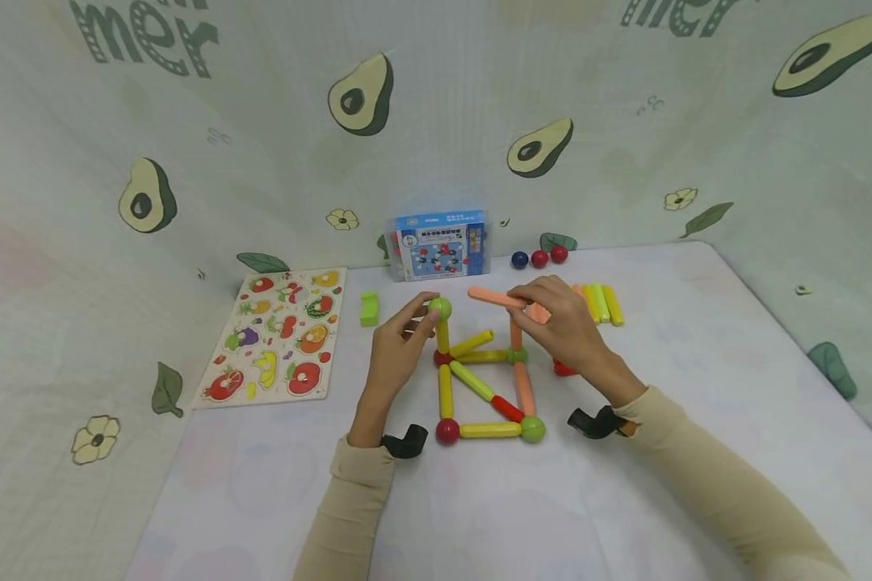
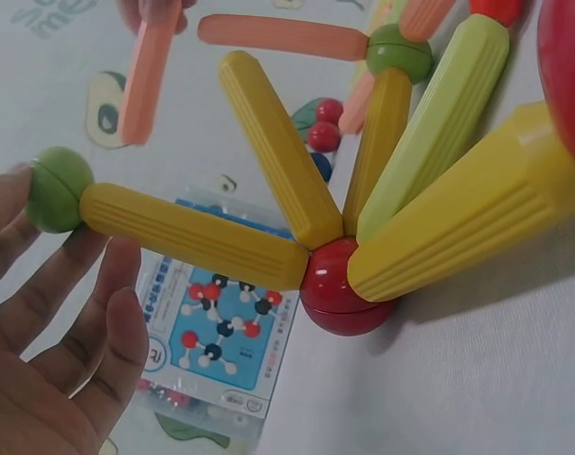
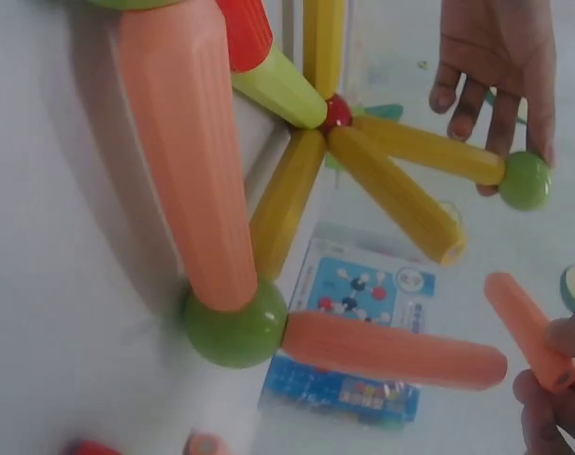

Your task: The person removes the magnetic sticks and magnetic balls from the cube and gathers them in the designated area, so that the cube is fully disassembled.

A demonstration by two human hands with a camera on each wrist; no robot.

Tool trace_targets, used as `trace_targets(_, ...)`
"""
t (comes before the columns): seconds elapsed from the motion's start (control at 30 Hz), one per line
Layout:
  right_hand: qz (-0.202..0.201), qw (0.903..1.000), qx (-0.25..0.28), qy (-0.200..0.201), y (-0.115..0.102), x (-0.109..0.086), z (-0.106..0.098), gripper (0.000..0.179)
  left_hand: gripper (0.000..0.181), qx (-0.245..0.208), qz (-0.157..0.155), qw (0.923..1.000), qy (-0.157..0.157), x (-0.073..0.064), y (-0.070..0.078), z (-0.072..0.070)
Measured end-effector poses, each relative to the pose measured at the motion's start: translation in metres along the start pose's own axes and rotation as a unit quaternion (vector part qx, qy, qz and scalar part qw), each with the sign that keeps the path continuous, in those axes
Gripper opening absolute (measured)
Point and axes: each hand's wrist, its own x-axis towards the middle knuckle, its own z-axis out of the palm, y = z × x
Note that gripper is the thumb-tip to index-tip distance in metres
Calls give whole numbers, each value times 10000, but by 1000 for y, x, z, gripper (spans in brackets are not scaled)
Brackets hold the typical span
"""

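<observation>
My left hand pinches a green ball at the top of an upright yellow rod. That rod rises from a red ball at the back left corner of a square frame on the table. From the same ball a loose-ended yellow rod slants up. My right hand holds a salmon rod by one end, level and apart from the frame. Below it, a second salmon rod stands on the green ball at the back right corner. Light green and red rods form a diagonal.
Behind the frame stands a boxed molecule set. Blue and red balls sit beside it. Spare yellow and green rods lie right of my right hand. To the left are a fruit puzzle board and a small green block.
</observation>
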Motion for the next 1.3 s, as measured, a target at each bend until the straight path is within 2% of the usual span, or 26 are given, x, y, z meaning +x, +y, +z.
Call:
trace_targets(0.17, 320, 9992, -147, 178, 12, -6, -13, 25, 37, -45, 39, 10000, 14, 1, 2, 1)
trace_targets(0.3, 445, 9978, -407, 259, 23, -14, -26, 27, 37, -64, 23, 10000, -33, 0, 1, 1)
trace_targets(0.53, 753, 9945, -547, 477, 43, -27, -45, 25, 38, 13, 26, 10000, -14, -1, 0, 0)
trace_targets(0.7, 899, 9921, -729, 489, 56, -38, -56, 26, 39, -17, -102, 9999, -6, -1, 0, 0)
trace_targets(1.07, 1321, 9826, -1210, 494, 82, -58, -78, 25, 39, -43, -70, 10000, -26, -1, 3, 0)
trace_targets(1.3, 1655, 9776, -1220, 455, 95, -68, -87, 23, 37, -64, -55, 10000, -38, -1, 5, 1)
